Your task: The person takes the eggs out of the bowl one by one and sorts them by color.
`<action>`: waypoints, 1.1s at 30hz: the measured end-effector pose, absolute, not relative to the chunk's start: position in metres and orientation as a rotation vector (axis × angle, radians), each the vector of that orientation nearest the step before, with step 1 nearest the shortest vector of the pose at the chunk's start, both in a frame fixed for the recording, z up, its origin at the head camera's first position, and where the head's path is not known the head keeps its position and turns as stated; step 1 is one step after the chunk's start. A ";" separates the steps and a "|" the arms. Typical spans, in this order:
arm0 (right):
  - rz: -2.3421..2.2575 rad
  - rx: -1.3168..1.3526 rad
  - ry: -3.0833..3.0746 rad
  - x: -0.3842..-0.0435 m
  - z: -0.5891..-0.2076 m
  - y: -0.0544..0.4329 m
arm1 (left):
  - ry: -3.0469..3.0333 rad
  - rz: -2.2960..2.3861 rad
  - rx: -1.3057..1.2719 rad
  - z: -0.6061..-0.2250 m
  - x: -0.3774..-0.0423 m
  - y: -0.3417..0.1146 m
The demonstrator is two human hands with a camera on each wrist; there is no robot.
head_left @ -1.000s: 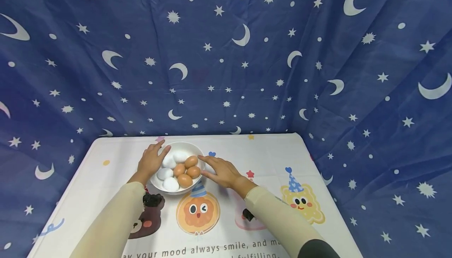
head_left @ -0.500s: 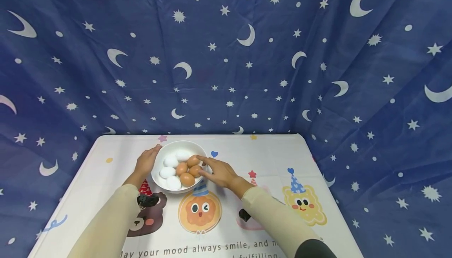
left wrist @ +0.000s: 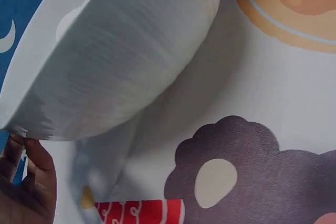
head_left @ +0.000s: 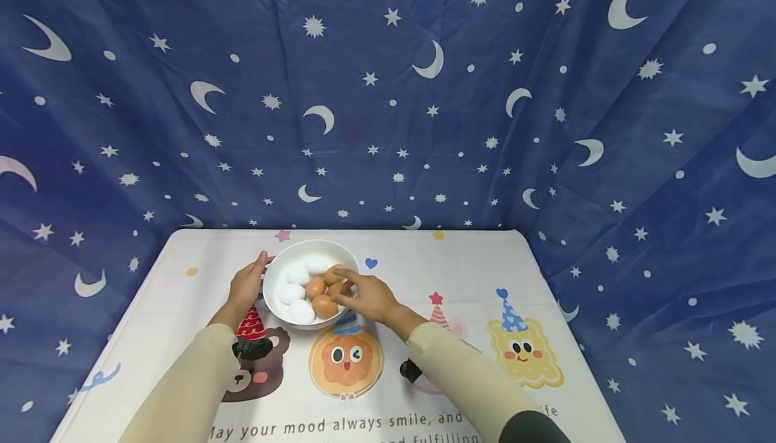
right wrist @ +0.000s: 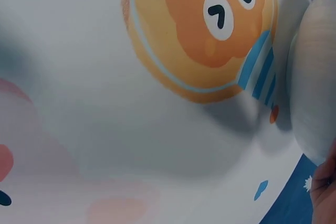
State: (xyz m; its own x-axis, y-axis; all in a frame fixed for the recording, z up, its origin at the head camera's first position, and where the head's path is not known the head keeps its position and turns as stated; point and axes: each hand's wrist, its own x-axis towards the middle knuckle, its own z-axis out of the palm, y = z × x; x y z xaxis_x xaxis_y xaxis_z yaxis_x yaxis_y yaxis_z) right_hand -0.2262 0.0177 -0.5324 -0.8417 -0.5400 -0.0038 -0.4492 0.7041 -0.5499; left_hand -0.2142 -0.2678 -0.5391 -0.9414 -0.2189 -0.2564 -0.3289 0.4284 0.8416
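Observation:
A white bowl (head_left: 280, 254) stands on the table toward the back, with several white eggs (head_left: 301, 311) on its left side and several brown eggs (head_left: 325, 306) on its right. My left hand (head_left: 245, 287) rests against the left outside of the bowl, and its fingertips touch the wall just under the rim in the left wrist view. Over the bowl's right rim reaches my right hand (head_left: 370, 298), thumb and fingers curved around a brown egg (head_left: 337, 289) that they partly hide. Only a bit of that hand shows at the right wrist view's edge.
A white tablecloth (head_left: 424, 254) with cartoon prints and lettering covers the table. Behind and to the right hangs a blue curtain (head_left: 376, 120) with moons and stars. A dark band (head_left: 253, 347) sits at the left wrist.
My left hand has dropped from over the bowl's left rim to its outer side. My right hand has reached farther in, its fingers closing around a brown egg. The view has shifted slightly.

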 end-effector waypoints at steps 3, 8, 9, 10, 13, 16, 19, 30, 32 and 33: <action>-0.824 -0.774 2.762 -0.226 -0.531 0.015 | 2.535 1.588 -0.508 -0.541 -0.211 -0.268; -0.830 -0.728 2.779 -0.226 -0.531 0.013 | 2.500 1.640 -0.519 -0.545 -0.208 -0.269; -0.837 -0.723 2.779 -0.226 -0.530 0.013 | 2.493 1.650 -0.525 -0.545 -0.208 -0.269; -0.837 -0.719 2.781 -0.226 -0.530 0.013 | 2.493 1.660 -0.521 -0.546 -0.208 -0.269; -0.834 -0.714 2.791 -0.226 -0.527 0.012 | 2.484 1.684 -0.537 -0.547 -0.208 -0.269; -0.836 -0.716 2.789 -0.227 -0.525 0.010 | 2.482 1.701 -0.549 -0.548 -0.208 -0.269; -0.885 -0.720 2.764 -0.228 -0.523 0.008 | 2.487 1.708 -0.562 -0.549 -0.207 -0.270; -1.140 -0.760 2.621 -0.229 -0.521 0.002 | 2.488 1.719 -0.547 -0.548 -0.205 -0.269; -1.123 -0.742 2.644 -0.229 -0.521 0.004 | 2.486 1.730 -0.551 -0.549 -0.205 -0.269; -1.117 -0.739 2.647 -0.229 -0.521 0.004 | 2.485 1.733 -0.555 -0.549 -0.205 -0.269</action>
State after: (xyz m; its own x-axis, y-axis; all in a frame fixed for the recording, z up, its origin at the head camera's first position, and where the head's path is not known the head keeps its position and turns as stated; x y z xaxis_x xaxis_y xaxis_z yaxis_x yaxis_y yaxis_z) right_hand -0.2292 0.0043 -0.5209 -0.8615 -0.5068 0.0307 -0.3756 0.5956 -0.7100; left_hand -0.2049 -0.2686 -0.5494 -0.9332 -0.2556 -0.2527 -0.3254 0.3026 0.8958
